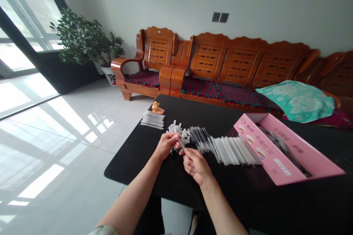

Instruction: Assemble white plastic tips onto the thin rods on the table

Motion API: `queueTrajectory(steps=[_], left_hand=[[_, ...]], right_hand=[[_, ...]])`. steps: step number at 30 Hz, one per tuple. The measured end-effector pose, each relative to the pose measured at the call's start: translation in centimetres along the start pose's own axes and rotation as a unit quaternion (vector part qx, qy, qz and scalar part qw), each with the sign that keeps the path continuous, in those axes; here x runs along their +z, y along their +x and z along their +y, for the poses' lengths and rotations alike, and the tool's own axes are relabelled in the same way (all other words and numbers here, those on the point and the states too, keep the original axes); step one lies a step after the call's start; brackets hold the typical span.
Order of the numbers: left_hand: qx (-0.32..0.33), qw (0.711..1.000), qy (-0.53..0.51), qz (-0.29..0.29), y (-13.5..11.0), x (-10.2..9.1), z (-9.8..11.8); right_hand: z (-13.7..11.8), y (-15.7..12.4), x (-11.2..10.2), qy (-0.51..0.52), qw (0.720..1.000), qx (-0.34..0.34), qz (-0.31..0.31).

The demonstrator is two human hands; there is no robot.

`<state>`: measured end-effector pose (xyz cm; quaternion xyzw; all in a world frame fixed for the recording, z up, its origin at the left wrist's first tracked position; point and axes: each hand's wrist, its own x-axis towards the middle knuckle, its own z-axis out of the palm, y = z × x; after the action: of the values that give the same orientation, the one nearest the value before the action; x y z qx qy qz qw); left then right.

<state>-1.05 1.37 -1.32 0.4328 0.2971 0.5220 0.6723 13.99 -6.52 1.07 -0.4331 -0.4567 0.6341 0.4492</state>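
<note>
Both my hands meet over the black table (154,169) near its front left part. My left hand (166,144) is closed in a pinch on a small white pen part. My right hand (195,164) is closed too, fingertips touching the same thin white piece between the two hands. Just behind the hands lies a heap of small white caps (179,130). To its right lie a row of thin dark refills (197,136) and a row of white pen tubes (234,149). A neat bundle of finished white pens (152,119) lies farther back left.
An open pink cardboard box (278,154) with dark parts inside stands at the right of the table. A small orange figure (156,107) sits at the far left corner. Behind are wooden sofas (220,66), a teal blanket (298,101) and a potted plant (85,40); shiny floor lies left.
</note>
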Motion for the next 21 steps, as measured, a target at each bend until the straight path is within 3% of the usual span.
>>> queueTrajectory(steps=[2,5,6,8,10,13,14,16,18,21], left_hand=[[0.004,1.000,0.007,0.009,0.00,0.11,-0.17],[0.007,1.000,0.008,0.023,0.12,0.11,-0.34],[0.008,1.000,0.006,0.026,0.15,0.06,-0.34],[0.009,1.000,0.001,0.023,0.17,-0.07,-0.23],[0.004,1.000,-0.009,0.008,0.12,-0.17,-0.07],[-0.003,1.000,-0.013,-0.014,-0.02,-0.11,0.05],[-0.002,1.000,-0.007,-0.015,-0.06,-0.03,0.02],[0.006,1.000,0.007,-0.008,-0.10,0.17,-0.10],[0.014,1.000,0.017,0.005,-0.11,0.38,-0.25],[0.022,0.999,0.027,0.025,-0.07,0.54,-0.36]], right_hand=[[0.03,-0.12,-0.18,-0.145,0.983,-0.086,0.067],[-0.18,-0.05,-0.19,-0.348,0.907,-0.183,0.148],[-0.31,0.02,-0.13,-0.365,0.899,-0.187,0.153],[-0.62,0.11,0.02,-0.305,0.933,-0.148,0.123],[-0.84,0.09,0.10,-0.161,0.983,-0.060,0.056],[-0.78,-0.18,-0.01,0.007,0.999,0.031,-0.020],[-0.68,-0.29,-0.10,0.008,1.000,0.022,-0.018],[-0.42,-0.47,-0.33,-0.088,0.995,-0.049,0.025],[-0.23,-0.55,-0.55,-0.267,0.949,-0.141,0.090],[-0.17,-0.47,-0.68,-0.472,0.843,-0.218,0.136]])
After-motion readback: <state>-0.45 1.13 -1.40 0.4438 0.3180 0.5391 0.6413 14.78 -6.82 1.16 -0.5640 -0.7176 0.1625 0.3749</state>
